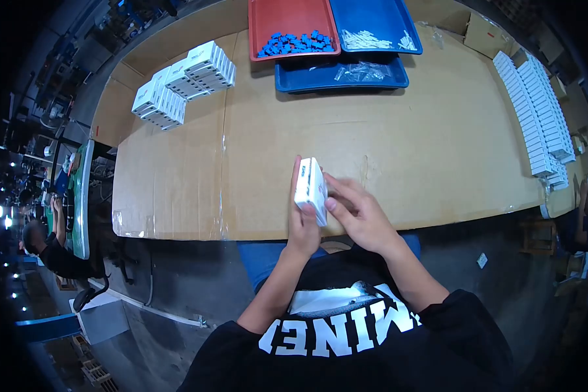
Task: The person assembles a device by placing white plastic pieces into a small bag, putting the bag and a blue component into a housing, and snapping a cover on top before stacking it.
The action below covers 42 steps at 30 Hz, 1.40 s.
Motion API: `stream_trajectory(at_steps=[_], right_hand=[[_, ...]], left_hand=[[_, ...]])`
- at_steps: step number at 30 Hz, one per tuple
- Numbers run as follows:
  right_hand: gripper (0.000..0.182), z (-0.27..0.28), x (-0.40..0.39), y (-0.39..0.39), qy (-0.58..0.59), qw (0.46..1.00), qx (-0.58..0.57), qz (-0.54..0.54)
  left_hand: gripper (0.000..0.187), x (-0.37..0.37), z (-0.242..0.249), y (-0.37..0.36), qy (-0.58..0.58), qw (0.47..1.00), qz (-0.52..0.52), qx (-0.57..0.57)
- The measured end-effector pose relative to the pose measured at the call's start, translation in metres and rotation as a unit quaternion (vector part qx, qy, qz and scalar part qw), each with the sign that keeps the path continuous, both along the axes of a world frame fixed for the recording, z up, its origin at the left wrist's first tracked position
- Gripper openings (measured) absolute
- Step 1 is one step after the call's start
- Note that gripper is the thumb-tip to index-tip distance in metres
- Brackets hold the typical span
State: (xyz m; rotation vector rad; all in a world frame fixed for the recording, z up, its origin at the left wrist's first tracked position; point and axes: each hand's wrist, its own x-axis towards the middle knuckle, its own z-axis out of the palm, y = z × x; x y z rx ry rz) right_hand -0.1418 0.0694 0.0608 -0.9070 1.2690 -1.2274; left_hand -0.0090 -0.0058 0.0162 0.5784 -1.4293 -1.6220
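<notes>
A small white box-shaped case (311,186) with dark markings on its narrow side is held up over the near edge of the cardboard-covered table. My left hand (303,225) is closed around it from the left and below, thumb on the near face and fingers behind. On the other side, my right hand (362,215) has its thumb and bent fingers against the case's right edge. Its fingertips are slightly blurred, and whether they hold anything small is hidden.
Stacked white cases (199,68) stand at back left; long rows of similar white cases (536,117) line the right. At the back are a red tray (258,26) of blue parts, a blue tray (398,19) of white pieces and a lower blue tray (300,81) with clear plastic. Another person (55,251) sits far left.
</notes>
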Motion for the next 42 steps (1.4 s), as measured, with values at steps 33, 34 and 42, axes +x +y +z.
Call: stream_trajectory(at_steps=[33,34,42], right_hand=[[0.077,-0.007,-0.001,-0.025,0.055,0.961,-0.246,-0.112],[0.073,-0.003,-0.002,-0.021,0.092,0.964,-0.231,-0.099],[0.055,-0.023,0.001,-0.007,0.393,0.881,-0.261,-0.042]], left_hand=[[0.098,-0.012,0.027,0.01,-0.086,0.995,-0.018,-0.039],[0.096,-0.011,0.033,0.012,-0.062,0.998,0.008,0.017],[0.06,-0.001,0.006,0.003,-0.025,0.974,0.018,0.226]])
